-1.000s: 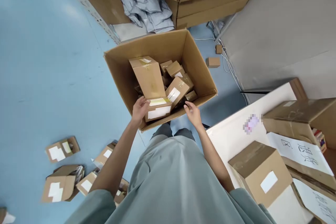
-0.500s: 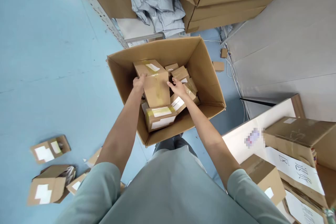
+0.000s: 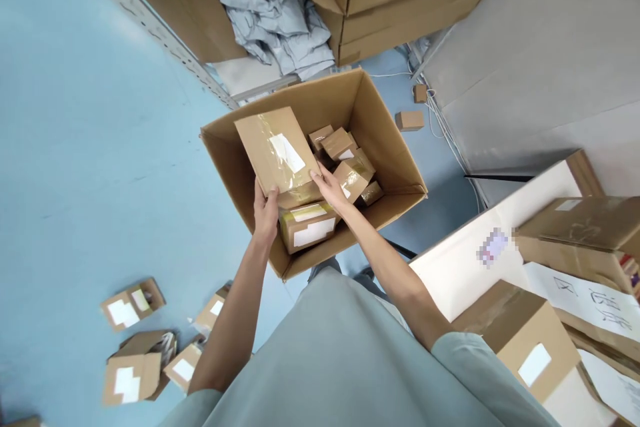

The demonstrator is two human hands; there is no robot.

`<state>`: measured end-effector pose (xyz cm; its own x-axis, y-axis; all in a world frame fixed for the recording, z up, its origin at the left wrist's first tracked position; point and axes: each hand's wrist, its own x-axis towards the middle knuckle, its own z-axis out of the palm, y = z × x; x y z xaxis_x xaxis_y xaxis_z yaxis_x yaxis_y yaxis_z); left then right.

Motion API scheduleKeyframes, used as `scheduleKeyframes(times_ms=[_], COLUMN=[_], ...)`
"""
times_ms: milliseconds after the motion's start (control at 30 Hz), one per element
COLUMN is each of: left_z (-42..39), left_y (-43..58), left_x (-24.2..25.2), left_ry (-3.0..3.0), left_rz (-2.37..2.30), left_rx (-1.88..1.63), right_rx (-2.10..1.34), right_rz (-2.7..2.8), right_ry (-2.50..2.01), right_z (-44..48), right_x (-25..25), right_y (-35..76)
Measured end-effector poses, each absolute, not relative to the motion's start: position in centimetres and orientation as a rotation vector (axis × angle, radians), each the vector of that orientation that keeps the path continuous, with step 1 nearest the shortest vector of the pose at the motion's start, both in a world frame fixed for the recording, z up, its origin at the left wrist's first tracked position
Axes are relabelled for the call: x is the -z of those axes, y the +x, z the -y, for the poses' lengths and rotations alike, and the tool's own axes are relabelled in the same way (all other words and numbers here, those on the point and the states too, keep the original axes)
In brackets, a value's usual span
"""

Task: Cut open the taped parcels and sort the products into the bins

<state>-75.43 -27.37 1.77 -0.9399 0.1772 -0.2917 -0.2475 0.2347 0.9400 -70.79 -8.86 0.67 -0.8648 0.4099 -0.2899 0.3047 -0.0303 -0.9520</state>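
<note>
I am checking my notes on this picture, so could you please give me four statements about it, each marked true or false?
1. The left hand and the right hand both touch the same cardboard box. True.
2. The top of that box has no label. False: a white label is on it.
3. Grey-blue packages lie beyond the large carton. True.
4. Besides the box in hand, the large carton is empty. False: several small boxes lie inside.

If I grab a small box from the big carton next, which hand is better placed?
Likely your right hand: it's at the near right corner of the held box, beside the small boxes, while your left hand grips the near left corner, farther off.
</note>
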Motion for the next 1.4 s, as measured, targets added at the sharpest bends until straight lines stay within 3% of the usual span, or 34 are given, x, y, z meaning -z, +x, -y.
scheduleKeyframes(times_ms=[267,433,700,900,1167,1400], left_z=[21.0,14.8,5.3,2.9,-0.9,-0.3], left_y=[-65.9,-54.2,-32.7,-19.2,-11.9,-14.7], left_x=[-17.2,-22.0,-18.4,-14.4,-12.0,-10.5], left_ry=[0.569,0.87,1.097,1.228,1.208,1.156], left_rz=[-2.136,-1.954,-1.587,-1.362,-1.17,-1.185], left_rx=[-1.93,-1.782,-1.225,-0.95,-0.895,-0.93], right_rx=[-1.839,-1.622,-1.238,-1.076,-0.855,-0.357], right_rz=[1.868,1.669,1.287,1.049,1.041,1.452], right_ry=[-0.562,-0.744,-1.272,-1.539,-1.696,-1.706], right_z=[2.8,0.2,2.3,4.8,3.7,3.2], right_x=[-13.9,-18.3,-17.0,-13.6,-12.1,-14.3], right_y=[-57.1,-39.3,-10.4,3.4,9.5,5.6])
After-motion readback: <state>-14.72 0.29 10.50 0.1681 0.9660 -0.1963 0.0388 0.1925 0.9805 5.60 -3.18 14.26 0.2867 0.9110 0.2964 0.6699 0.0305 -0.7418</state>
